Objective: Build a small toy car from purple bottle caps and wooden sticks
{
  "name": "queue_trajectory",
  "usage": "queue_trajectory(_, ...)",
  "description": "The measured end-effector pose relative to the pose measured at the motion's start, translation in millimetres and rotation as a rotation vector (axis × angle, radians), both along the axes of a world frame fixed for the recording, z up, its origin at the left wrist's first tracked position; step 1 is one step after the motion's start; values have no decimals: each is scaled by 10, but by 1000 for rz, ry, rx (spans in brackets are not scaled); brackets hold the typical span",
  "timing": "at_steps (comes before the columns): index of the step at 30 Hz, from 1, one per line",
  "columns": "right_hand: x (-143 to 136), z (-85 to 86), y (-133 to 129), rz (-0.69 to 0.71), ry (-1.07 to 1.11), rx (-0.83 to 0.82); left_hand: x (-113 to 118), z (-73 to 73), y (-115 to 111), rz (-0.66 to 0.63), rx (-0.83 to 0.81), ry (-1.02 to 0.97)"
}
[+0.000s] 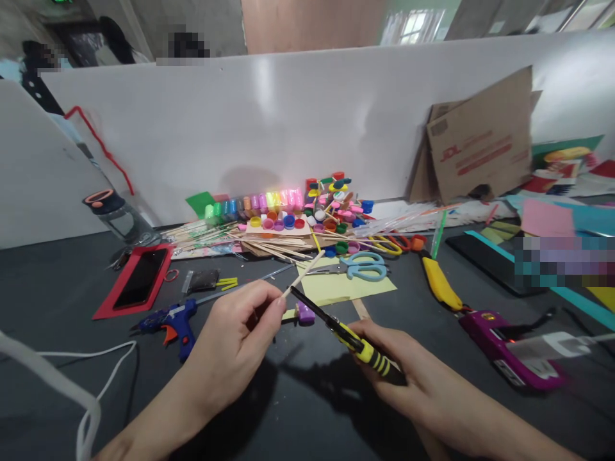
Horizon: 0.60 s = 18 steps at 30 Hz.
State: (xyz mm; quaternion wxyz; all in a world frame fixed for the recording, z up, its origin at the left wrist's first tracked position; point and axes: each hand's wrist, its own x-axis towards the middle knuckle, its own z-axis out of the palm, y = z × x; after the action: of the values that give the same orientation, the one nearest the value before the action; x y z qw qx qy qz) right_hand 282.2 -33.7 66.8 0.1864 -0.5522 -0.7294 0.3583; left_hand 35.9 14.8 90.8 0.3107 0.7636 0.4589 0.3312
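Observation:
Between thumb and fingers, my left hand pinches a thin wooden stick that slants up to the right. My right hand is wrapped round long-nosed pliers with yellow and black handles. The dark tip of the pliers meets the stick just beyond my left fingertips; whether the jaws grip it I cannot tell. Behind the stick, blue-handled scissors lie on a yellow paper sheet. A small purple piece lies on the table beneath the pliers' tip.
A blue glue gun lies left, near a phone and a water bottle. Wooden sticks and coloured clay pots crowd the back. To the right are a yellow cutter, a purple power strip and cardboard.

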Motion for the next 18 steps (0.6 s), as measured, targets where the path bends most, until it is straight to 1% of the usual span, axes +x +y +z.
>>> queue_trajectory(4, -37, 5, -4, 8, 23, 4, -32, 39, -22, -40, -5, 16)
queue_trajectory(7, -60, 4, 6, 8, 26, 12, -47, 59, -31, -42, -24, 4)
queue_trajectory(12, -85, 27, 22, 28, 35, 33, -54, 58, -27, -59, -103, -36)
queue_trajectory(18, -113, 38, 29, 28, 35, 55, -52, 53, -5, -49, -124, -49)
